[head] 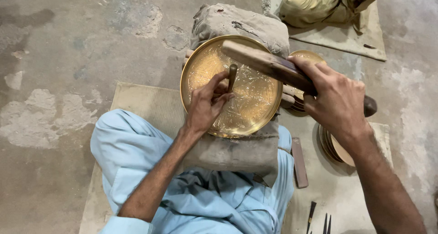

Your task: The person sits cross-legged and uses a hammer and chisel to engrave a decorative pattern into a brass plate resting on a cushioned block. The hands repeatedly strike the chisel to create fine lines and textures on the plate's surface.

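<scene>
A round brass plate (255,111) with fine engraved patterns lies on a cloth-covered block (242,22) in front of me. My left hand (206,104) pinches a short metal chisel (232,75), held upright with its tip on the plate's middle. In my right hand (335,99) I grip a long wooden mallet (264,61), which slants over the plate's upper right, its head above the chisel.
More brass plates (335,147) are stacked at the right, another (310,57) behind the mallet. A flat stone bar (299,163) and several thin chisels (319,218) lie on the mat. Another person's folded legs (328,3) sit at the top. Bare concrete floor lies left.
</scene>
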